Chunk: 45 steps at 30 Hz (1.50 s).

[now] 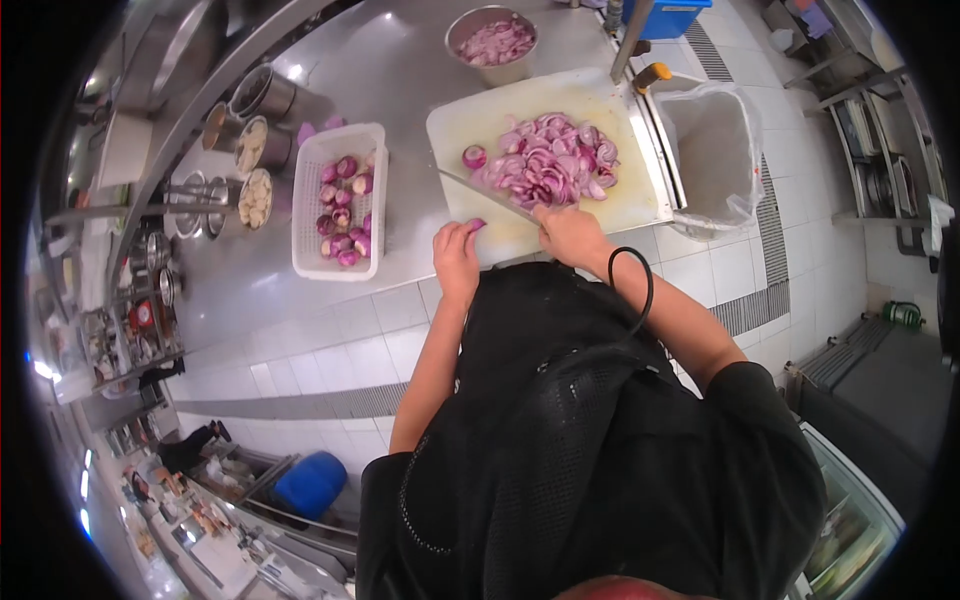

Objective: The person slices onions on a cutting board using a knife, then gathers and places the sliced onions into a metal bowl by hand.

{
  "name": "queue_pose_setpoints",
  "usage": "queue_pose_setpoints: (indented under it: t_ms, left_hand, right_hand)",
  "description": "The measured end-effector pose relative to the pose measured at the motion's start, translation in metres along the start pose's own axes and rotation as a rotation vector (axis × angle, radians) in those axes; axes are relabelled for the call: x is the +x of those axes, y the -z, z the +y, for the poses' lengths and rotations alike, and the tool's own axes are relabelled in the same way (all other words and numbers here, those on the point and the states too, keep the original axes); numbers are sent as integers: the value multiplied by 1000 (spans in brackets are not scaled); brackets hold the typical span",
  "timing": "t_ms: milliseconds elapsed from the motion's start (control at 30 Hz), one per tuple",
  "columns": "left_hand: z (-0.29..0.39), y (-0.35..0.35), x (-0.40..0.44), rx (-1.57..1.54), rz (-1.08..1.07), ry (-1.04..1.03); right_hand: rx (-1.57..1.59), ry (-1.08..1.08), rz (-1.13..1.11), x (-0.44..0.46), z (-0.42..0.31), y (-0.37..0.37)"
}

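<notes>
My right hand [572, 236] is closed round the handle of a knife [490, 192], whose blade points up and left over the white cutting board [450, 125]. At the board's lower left edge, my left hand [456, 258] has its fingertips on a small piece of red onion [476, 224]. A heap of sliced red onion [550, 165] lies on the board above my right hand. Left of the heap sits an onion half [474, 156]. To the left, a white plastic basket [304, 215] holds several peeled red onions [342, 217].
A metal bowl [497, 70] of chopped onion stands beyond the board. On the right hangs a bin with a clear liner [715, 160]. Metal containers with pale contents [256, 198] stand at the left. A yellow-handled tool [652, 76] is at the board's upper right corner.
</notes>
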<state>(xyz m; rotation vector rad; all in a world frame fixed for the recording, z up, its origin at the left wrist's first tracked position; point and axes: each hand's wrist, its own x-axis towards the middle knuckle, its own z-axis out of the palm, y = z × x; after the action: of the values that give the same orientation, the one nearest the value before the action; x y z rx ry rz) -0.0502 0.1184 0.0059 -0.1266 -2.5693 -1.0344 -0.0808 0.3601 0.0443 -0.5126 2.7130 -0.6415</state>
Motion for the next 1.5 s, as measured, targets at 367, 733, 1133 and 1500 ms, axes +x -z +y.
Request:
queue_pose_setpoints:
  t_ms: [367,733,1133,1500]
  left_hand:
    - [18,-31,34,-37,-252,-15]
    - [14,-34,35,11,-235,-40]
    - [12,-33,19,8,-174,-55]
    - [19,-15,48,-44,-191,-80]
  right_hand:
    - [-83,53,76,3,-8,-6]
    - [-73,14,11,17,-16,4]
    - [-9,62,71,16,-11,-12]
    - [143,30,-60,12,-9,1]
